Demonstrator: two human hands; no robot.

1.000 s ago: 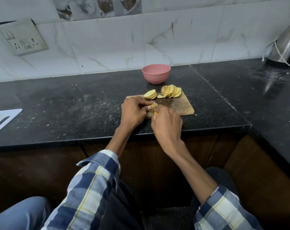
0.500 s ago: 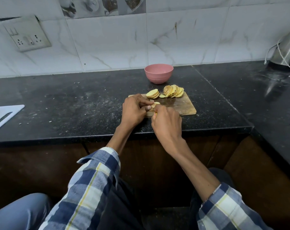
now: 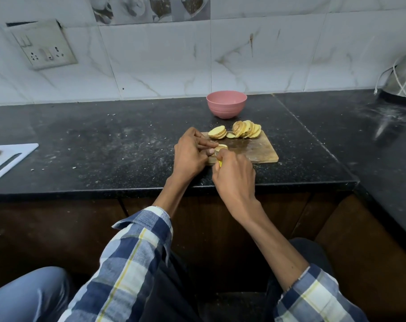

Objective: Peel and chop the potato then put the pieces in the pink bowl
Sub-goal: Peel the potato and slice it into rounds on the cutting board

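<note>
One potato piece [image 3: 221, 147] is held on the wooden chopping board [image 3: 255, 149], at the board's 9 o'clock side, pinched between the fingers and thumb of the left hand [image 3: 190, 152]. The right hand [image 3: 234, 176] is curled around a knife handle [image 3: 220, 163], of which only a yellow sliver is seen; the blade is largely hidden between the hands. The two hands are touching or nearly so. Two groups of cut slices are noted along the board's 12 o'clock edge: a small stack [image 3: 217, 132] to the left and a leaning row [image 3: 247, 129] to the right, some with skin visible on the rims. The pink bowl [image 3: 226, 107] stands on the black counter [image 3: 104, 145] just beyond the board at 12 o'clock; no contents can be made out. At the counter's 9 o'clock edge a white board [image 3: 9, 159] is recorded, bearing a brown object cut off by the frame. A metal appliance with cord [image 3: 404, 75] is seen at 2 o'clock, and a wall socket [image 3: 43, 46] at 10 o'clock.
</note>
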